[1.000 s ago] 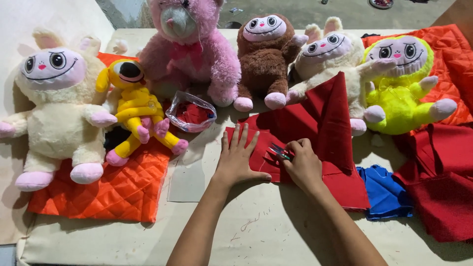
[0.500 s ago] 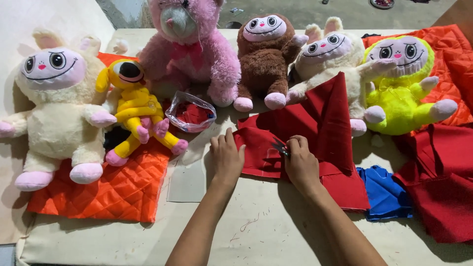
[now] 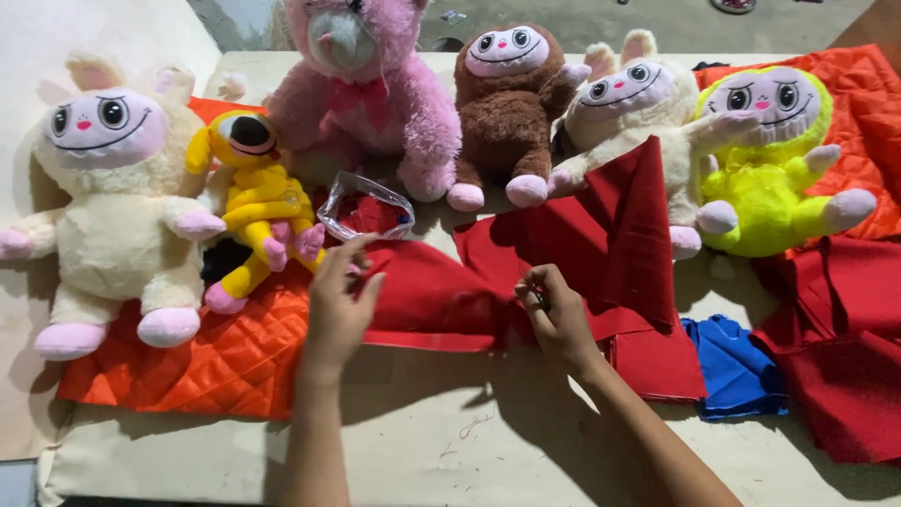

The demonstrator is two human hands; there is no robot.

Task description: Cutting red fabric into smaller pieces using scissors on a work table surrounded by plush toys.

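Observation:
A red cloth point(image 3: 432, 296) lies spread on the table in front of a row of plush toys. My left hand point(image 3: 340, 305) rests flat on its left end with the fingers apart, just below a clear plastic tub point(image 3: 330, 214) holding red bits. My right hand point(image 3: 556, 314) is closed at the middle of the cloth, pinching a small dark metal tool point(image 3: 541, 300) against the fabric. Behind that hand a folded part of the red cloth point(image 3: 629, 216) stands up in a peak.
Along the back sit a cream plush point(image 3: 113, 216), a yellow one-eyed plush point(image 3: 258, 202), a pink bear point(image 3: 366, 84), a brown plush point(image 3: 507, 103), a cream rabbit point(image 3: 624, 103) and a yellow-green plush point(image 3: 765, 178). Orange quilted fabric point(image 3: 188, 366) lies left, blue cloth point(image 3: 737, 361) and more red cloth point(image 3: 845, 357) right.
My left hand has slid left and drawn the red cloth out flat toward the orange quilted fabric. My right hand has stayed closed at nearly the same spot.

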